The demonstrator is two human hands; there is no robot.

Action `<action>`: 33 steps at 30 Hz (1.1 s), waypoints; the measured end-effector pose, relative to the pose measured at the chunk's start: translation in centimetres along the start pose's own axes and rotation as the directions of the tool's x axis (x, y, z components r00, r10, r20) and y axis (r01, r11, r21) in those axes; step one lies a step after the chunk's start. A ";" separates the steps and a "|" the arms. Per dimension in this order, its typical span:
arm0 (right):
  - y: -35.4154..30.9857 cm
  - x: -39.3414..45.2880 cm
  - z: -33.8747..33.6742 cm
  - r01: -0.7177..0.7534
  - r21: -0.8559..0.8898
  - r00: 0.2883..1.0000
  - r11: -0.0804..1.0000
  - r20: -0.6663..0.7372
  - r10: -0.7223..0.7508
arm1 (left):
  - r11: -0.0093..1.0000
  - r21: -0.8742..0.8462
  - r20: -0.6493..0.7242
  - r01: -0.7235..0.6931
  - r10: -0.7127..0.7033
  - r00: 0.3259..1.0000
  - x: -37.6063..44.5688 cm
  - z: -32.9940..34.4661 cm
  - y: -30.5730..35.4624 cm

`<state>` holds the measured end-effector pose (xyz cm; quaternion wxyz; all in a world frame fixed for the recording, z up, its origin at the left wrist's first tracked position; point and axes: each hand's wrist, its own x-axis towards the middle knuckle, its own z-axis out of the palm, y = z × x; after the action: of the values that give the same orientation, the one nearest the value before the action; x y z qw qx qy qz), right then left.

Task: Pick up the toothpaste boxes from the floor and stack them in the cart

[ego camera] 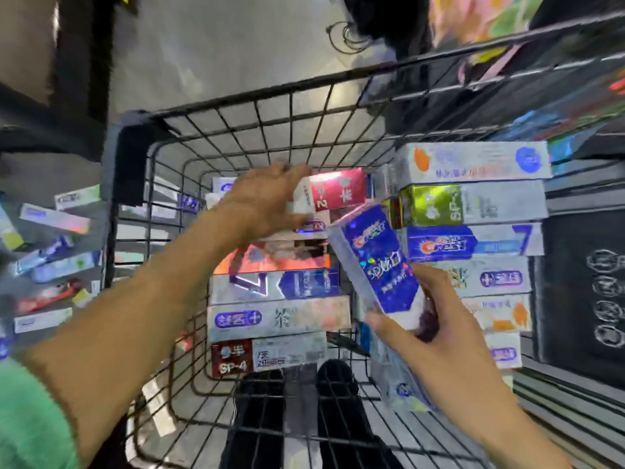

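Nearest the camera, the right hand (436, 333) holds a blue toothpaste box (378, 262) by its lower end, fingers (427, 279) and thumb curled round the narrow sides, so that the box slants up and to the left over the wire cart (236, 106); a second, paler box (399, 377) seems to be trapped under the same palm, though blur makes that uncertain. Such cartons look light and stiff, with glossy faces that could slip, so a hold across the narrow sides near the middle or one end, as here, seems the safest, and a hard squeeze would probably dent the card. Further in, the left hand (267, 201) reaches over the left stack (277, 299) and grips the end of a red and white box (333, 191) lying at the far end of that stack, fingers wrapped over its top edge. To the right stands a taller right stack (473, 238), its boxes lying flat with long sides facing the camera. Beyond the cart's left wall, many loose boxes (50, 252) lie scattered on the floor (216, 45), so by this judgement the job is perhaps half done. A green sleeve (30, 418) is cut off at the lower left corner. The lower layers of both stacks are hidden by the boxes above, the print is smeared, and the dark shapes under the cart floor cannot be made out.
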<state>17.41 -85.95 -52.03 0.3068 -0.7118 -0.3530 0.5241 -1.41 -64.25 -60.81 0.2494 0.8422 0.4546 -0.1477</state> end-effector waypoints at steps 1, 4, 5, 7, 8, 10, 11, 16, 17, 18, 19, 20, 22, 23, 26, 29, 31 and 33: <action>0.0 0.1 0.1 -0.001 0.006 1.000 1.000 0.013 0.000 | 1.000 0.016 0.004 -0.016 0.016 1.000 0.5 -0.1 -0.3; -0.1 0.4 0.4 -0.007 -0.016 0.999 1.000 0.042 0.008 | 0.997 0.059 -0.007 -0.053 0.054 0.999 1.1 -0.1 -0.9; -0.2 0.5 0.4 -0.014 -0.023 0.999 1.000 0.049 0.015 | 0.994 0.098 -0.009 -0.055 0.056 0.998 1.2 0.0 -1.0; 0.0 0.7 0.5 -0.025 -0.031 0.997 0.999 0.071 0.027 | 0.981 0.185 -0.024 -0.062 0.068 0.997 1.1 0.6 -1.2; 0.0 0.8 0.5 -0.024 -0.044 0.996 0.999 0.085 0.027 | 0.976 0.207 -0.047 -0.067 0.079 0.996 1.0 1.0 -1.3; 0.1 1.0 0.7 -0.019 -0.074 0.994 0.997 0.106 0.027 | 0.967 0.248 -0.144 -0.057 0.095 0.985 0.1 1.9 -1.2; 0.2 1.2 0.7 -0.014 -0.084 0.994 0.996 0.108 0.024 | 0.963 0.269 -0.204 -0.034 0.091 0.975 -0.3 2.2 -1.0; 0.4 1.7 0.9 0.034 -0.144 0.993 0.989 0.121 -0.017 | 0.927 0.366 -0.293 0.087 0.026 0.956 -1.4 2.9 -1.6; 0.4 1.8 1.0 0.041 -0.156 0.993 0.987 0.120 -0.022 | 0.921 0.376 -0.310 0.104 0.019 0.951 -1.8 2.8 -2.0; 0.4 1.9 1.1 0.038 -0.159 0.992 0.987 0.122 -0.019 | 0.919 0.377 -0.329 0.118 0.014 0.944 -2.4 2.6 -2.4; 0.3 2.0 1.3 0.031 -0.150 0.992 0.988 0.122 -0.013 | 0.920 0.365 -0.357 0.141 -0.002 0.934 -3.1 2.3 -3.0; 0.3 2.0 1.5 0.019 -0.136 0.993 0.991 0.116 -0.004 | 0.923 0.342 -0.389 0.178 -0.033 0.921 -3.8 1.8 -3.6; 0.2 2.0 1.8 -0.003 -0.108 0.994 0.994 0.107 0.015 | 0.930 0.279 -0.442 0.241 -0.099 0.891 -5.1 0.4 -4.3; 0.2 2.0 2.1 -0.005 -0.112 0.994 0.994 0.109 0.017 | 0.939 0.249 -0.456 0.238 -0.103 0.884 -5.6 -0.3 -4.4; 0.3 2.4 2.9 0.033 -0.191 0.991 0.981 0.136 -0.007 | 0.965 0.219 -0.477 0.141 -0.021 0.879 -7.7 -2.2 -3.7; 0.2 3.8 3.7 0.181 -0.346 0.979 0.921 0.151 -0.136 | 0.985 0.165 -0.553 0.051 0.049 0.832 -11.5 -4.6 -3.3; 0.0 5.2 4.6 0.273 -0.450 0.962 0.850 0.149 -0.229 | 0.985 0.126 -0.605 0.117 -0.017 0.796 -13.8 -5.1 -3.7; -0.5 6.8 6.0 0.322 -0.478 0.946 0.817 0.142 -0.290 | 0.979 0.048 -0.611 0.198 -0.128 0.781 -15.3 -4.5 -4.2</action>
<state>12.92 -79.71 -56.81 0.1828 -0.6835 -0.5945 0.3820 -13.13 -70.43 -50.96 0.0310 0.8150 0.5726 0.0834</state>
